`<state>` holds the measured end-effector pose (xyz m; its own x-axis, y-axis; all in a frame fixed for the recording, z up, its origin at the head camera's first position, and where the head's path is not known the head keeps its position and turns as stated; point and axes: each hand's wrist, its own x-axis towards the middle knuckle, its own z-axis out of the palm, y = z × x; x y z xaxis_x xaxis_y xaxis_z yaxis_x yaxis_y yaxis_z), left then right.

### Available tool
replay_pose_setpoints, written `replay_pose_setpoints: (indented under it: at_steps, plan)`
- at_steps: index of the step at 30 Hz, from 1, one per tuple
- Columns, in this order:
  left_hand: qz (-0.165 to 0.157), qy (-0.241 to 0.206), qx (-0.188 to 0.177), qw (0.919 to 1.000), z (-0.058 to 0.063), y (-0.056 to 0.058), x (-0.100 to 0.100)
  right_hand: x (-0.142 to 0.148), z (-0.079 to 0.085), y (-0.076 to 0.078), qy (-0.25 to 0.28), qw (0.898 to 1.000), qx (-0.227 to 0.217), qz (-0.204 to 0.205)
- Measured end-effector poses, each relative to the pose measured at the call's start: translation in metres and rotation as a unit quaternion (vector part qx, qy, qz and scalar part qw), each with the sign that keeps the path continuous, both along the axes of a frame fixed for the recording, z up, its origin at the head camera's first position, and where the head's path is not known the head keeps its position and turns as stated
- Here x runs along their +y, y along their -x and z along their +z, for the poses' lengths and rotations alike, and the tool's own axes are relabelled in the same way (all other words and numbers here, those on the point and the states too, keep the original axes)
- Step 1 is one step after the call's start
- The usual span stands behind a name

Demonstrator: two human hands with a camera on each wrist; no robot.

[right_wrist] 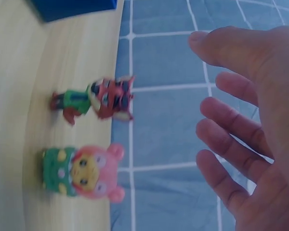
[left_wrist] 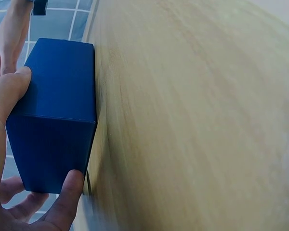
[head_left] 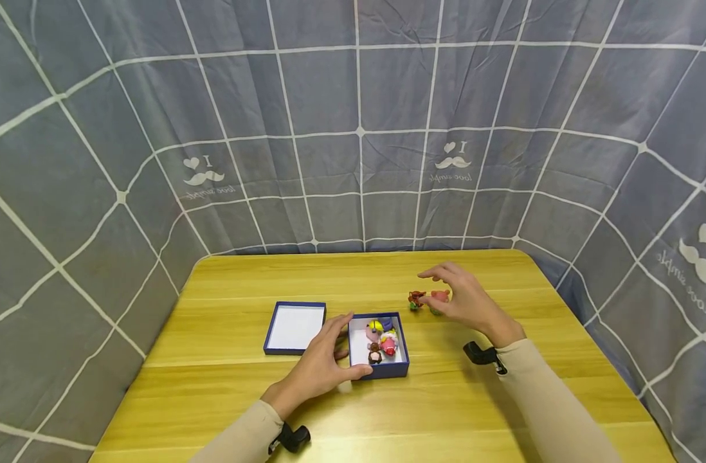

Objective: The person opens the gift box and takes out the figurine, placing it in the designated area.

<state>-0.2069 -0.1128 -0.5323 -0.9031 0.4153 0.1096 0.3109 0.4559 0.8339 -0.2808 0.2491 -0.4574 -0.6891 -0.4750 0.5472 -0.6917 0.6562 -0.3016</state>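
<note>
My left hand [head_left: 321, 363] holds a blue box [head_left: 390, 371] at its left side, thumb at the front corner and fingers along the side. Inside the white-lined box lie several small figurines, among them a brown one [head_left: 375, 354], a pink-and-red one [head_left: 389, 346] and one with yellow [head_left: 376, 326]. My right hand [head_left: 465, 299] hovers over the table with fingers spread and nothing between them. Close to it stand a fox-like figurine [right_wrist: 106, 98] in green and a pink bear figurine [right_wrist: 94, 171] in green, both upright and apart from the fingers.
A shallow blue lid [head_left: 295, 329] with a white inside lies left of the box, near the left fingers. The wooden table [head_left: 237, 399] reaches to a grey checked curtain [head_left: 330, 161] at the back and sides.
</note>
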Motion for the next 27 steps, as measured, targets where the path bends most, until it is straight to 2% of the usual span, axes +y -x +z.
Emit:
replay_pose_setpoints:
  at_steps: [6, 14, 19, 27]
  plan:
    - [-0.001, -0.003, -0.001, 1.0000, 0.002, 0.000, 0.000, -0.017, 0.005, -0.006, -0.019, 1.000, 0.002, 0.025]
    - [-0.006, -0.017, -0.016, 0.9997, 0.001, 0.001, 0.000, -0.031, 0.003, -0.014, -0.040, 0.998, -0.024, 0.038]
    - [-0.007, -0.020, -0.016, 0.9996, -0.002, 0.002, 0.000, -0.038, 0.001, -0.017, -0.054, 0.997, -0.025, 0.052]
    - [-0.011, -0.019, -0.009, 0.9997, -0.004, 0.003, -0.001, -0.054, 0.001, -0.025, -0.083, 0.993, -0.054, 0.064]
